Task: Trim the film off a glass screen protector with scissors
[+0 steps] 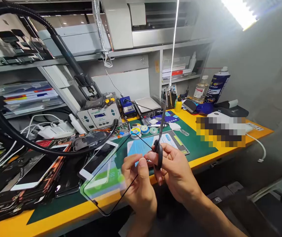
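Observation:
My right hand [177, 169] is closed round the black handles of a pair of scissors [160, 154], with the long blades pointing up. My left hand [141, 184] pinches a thin black frame-like strip [95, 202] between thumb and fingers. The strip forms a large rounded loop hanging to the left, over the table's front edge. Both hands meet at the fingertips, beside the scissor handles. Behind the loop a white phone [98, 159] and a green-and-clear sheet [98, 184] show. A blue card [139, 147] lies behind my fingers.
Stacked phones and parts [32, 177] crowd the left. A black hose [27, 144] arcs over them from a soldering station [101, 115]. Solder spools [135, 131] and a metal mesh plate [180, 141] lie on the green mat [202, 146]. A spray can [217, 85] stands at back right.

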`<state>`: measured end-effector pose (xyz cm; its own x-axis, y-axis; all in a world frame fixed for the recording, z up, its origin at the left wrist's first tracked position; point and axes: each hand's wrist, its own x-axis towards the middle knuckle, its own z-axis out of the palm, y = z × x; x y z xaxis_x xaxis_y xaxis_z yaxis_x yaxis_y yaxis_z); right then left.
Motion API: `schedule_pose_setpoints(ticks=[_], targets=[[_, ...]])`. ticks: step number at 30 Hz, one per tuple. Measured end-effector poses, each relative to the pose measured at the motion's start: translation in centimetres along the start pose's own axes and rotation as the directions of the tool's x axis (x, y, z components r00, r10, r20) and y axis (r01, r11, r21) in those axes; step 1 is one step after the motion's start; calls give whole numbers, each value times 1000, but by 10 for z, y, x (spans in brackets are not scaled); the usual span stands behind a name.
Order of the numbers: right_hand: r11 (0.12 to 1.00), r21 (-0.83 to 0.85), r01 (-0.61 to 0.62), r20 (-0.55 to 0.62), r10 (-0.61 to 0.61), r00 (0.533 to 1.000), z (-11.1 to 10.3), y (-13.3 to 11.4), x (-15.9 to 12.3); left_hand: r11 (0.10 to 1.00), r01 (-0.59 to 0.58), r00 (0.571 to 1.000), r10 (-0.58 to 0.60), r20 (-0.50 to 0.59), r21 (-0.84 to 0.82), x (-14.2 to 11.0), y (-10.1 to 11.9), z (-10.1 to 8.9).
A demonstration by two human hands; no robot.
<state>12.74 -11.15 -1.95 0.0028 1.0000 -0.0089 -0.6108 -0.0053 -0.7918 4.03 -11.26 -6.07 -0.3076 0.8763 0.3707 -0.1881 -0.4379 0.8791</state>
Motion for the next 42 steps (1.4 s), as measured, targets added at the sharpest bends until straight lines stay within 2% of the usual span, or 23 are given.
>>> schedule_pose_setpoints(ticks=[2,3,6,8,10,11,12,13,14,15,16,17,19,21,23,25,27,29,32,35,39,42], targets=[[1000,-18,26,-21,-26,999,0,1,1,993,-116,992,116,-53,6,-2,0,0],[999,-32,35,-26,-36,999,0,0,2,987,-161,986,161,-46,17,-2,0,-1],[995,-89,41,-33,-44,998,-7,-10,8,957,-277,957,268,108,85,0,0,-12],[990,-134,31,-38,-37,999,-12,-23,12,897,-407,896,354,268,175,5,0,-27],[983,-182,9,-37,-16,999,-16,-38,15,792,-535,807,374,458,295,13,4,-44],[980,-200,-9,-33,2,999,-16,-45,16,772,-558,791,386,473,303,18,7,-52],[977,-213,-31,-27,26,999,-17,-51,18,791,-527,808,354,471,310,24,12,-58],[973,-224,-51,-21,47,999,-17,-56,19,856,-386,889,245,386,345,31,18,-63],[970,-235,-61,-15,59,998,-16,-60,20,922,-196,950,93,299,335,38,26,-66],[966,-251,-62,-6,63,998,-15,-61,21,968,27,962,-94,258,249,45,35,-67],[961,-270,-55,2,57,998,-13,-61,22,968,224,919,-250,306,116,53,44,-66],[955,-293,-44,12,49,999,-11,-59,22,930,366,847,-343,405,22,60,53,-64],[943,-330,-38,26,49,998,-8,-53,22,874,485,730,-406,550,1,70,67,-57],[936,-347,-55,33,71,997,-5,-47,21,853,510,676,-477,562,112,75,73,-47],[927,-370,-59,39,79,996,-5,-43,18,850,488,659,-508,555,198,74,71,-39],[917,-398,-36,41,57,998,-10,-42,15,860,468,687,-500,527,205,71,67,-33],[910,-415,-16,18,26,999,-20,-42,12,866,473,733,-488,474,162,68,65,-30],[902,-430,-35,-14,32,999,-33,-41,8,864,492,760,-487,431,109,69,64,-30],[871,-474,-131,-8,145,989,-51,-36,-5,851,523,765,-492,416,46,73,64,-32],[858,-467,-214,24,254,967,-59,-24,-21,837,547,767,-499,404,-5,76,59,-32],[884,-385,-266,79,319,945,-57,-10,-37,840,542,781,-492,386,-26,75,53,-29],[876,-359,-322,57,365,929,-52,-7,-41,850,526,790,-477,386,-26,72,53,-26]])
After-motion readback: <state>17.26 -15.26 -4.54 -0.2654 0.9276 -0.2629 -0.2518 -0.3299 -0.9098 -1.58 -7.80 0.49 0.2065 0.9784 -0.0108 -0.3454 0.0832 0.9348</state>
